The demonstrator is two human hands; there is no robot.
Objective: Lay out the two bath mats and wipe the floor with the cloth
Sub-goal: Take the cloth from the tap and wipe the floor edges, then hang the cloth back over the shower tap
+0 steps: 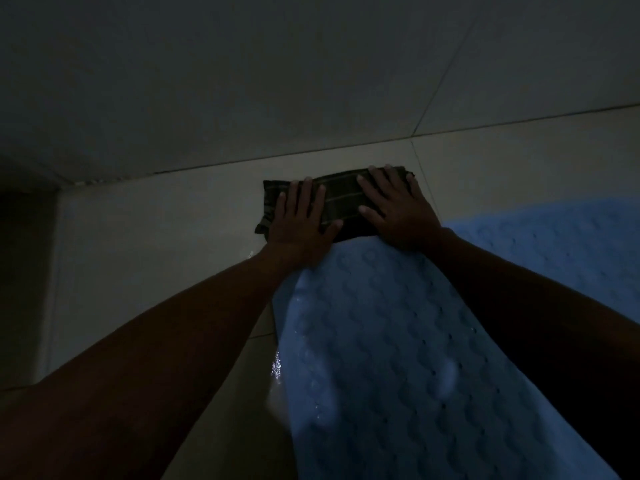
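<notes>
From the head camera, the only view I have, I judge the task well along. One pale blue bath mat (398,358) lies flat on the tiled floor (156,244), running from the bottom of the picture up toward the wall (242,81). A second blue mat (561,244) lies to its right, partly hidden by my right forearm, and looks flat as far as I can see it. So the laying-out seems done, and what I am on now is the wiping.

The cloth (341,197) is a dark folded pad with faint stripes, lying on the floor just past the far end of the nearer mat and near the foot of the wall. My left hand (299,223) presses flat on its left part, fingers stretched and slightly spread, their tips reaching toward the cloth's far edge. My right hand (398,213) does the same on the right part, fingers splayed, thumb pointing inward. Neither hand grips; the cloth sits under the palms and fingers, not between them.

Wet glints show on the floor along the mat's left edge (the light is poor, so I cannot say how much water remains), which suggests that stretch is yet to be wiped.
</notes>
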